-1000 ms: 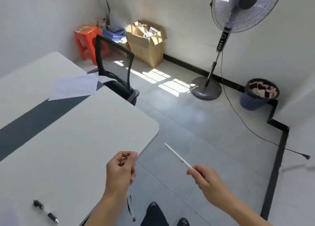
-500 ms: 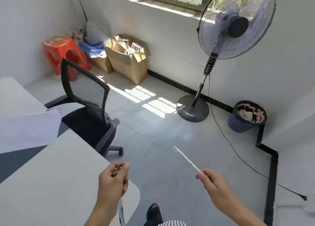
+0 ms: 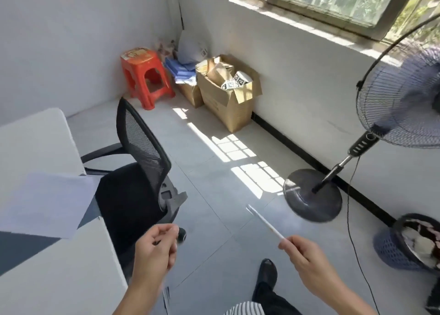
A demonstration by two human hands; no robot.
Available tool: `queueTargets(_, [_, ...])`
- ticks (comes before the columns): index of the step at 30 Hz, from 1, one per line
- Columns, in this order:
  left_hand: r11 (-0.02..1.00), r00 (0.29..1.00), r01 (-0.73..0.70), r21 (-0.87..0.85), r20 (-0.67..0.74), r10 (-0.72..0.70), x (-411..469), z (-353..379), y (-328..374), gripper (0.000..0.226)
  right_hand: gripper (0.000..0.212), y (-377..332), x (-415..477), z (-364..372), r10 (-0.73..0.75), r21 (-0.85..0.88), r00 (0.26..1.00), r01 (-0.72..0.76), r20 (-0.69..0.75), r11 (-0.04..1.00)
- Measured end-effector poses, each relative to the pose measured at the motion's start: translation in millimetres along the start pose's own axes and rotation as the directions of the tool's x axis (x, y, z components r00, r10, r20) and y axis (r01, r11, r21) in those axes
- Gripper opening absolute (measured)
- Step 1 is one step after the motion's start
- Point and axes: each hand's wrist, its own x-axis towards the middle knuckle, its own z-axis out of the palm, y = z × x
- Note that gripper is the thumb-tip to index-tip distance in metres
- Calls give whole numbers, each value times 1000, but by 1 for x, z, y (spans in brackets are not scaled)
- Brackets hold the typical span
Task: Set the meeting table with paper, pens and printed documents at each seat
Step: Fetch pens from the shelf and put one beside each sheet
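**Pens in both hands**

The worktop (image 3: 35,143) fills 8 o'clock, with paper (image 3: 45,203) lying on it at 9. Your right hand (image 3: 307,260) pinches a white pen (image 3: 264,223) pointing to 11. Your left hand (image 3: 154,250) pinches a blurred second pen (image 3: 166,299). Both grips are unchanged, and the paper looms nearer.

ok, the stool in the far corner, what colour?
Red-orange stool; the head view shows it clearly.
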Motion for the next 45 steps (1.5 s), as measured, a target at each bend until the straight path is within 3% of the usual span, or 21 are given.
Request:
queueTargets(10, [988,950,-4,-153,-311,-44,76,67,71,11,26,-94,211,-70,-176,-131,945,218,274,967])
queueTargets(15, [974,891,-5,-226,-443,-98,137,60,85,11,25,-145,300,-46,-233,-149,898,306,373,940])
queueTargets(21, [946,872,-45,-320,-475,-119,236,38,133,10,26,-218,386,-9,-244,-119,875,319,419,940])
queueTargets(29, [947,820,-128,-296,-568,-66,335,-12,215,10,25,-336,482,38,-341,-116,771,468,538,876])
queueTargets(32, [938,752,-117,-325,-647,-130,357,-26,220,11,24,-370,523,69,-342,-115,705,514,622,850])
queueTargets(38, [894,550,-70,-442,-765,-335,398,-41,225,13,24,-448,611,147,-324,-67,517,601,793,796])
queueTargets(41, [872,448,-93,-481,-802,-394,414,-46,242,13,26,-496,641,190,-312,-25,392,656,866,755])
queueTargets(45, [835,257,-161,-527,-839,-480,416,-46,253,11,28,-555,650,259,-280,65,170,739,945,670])
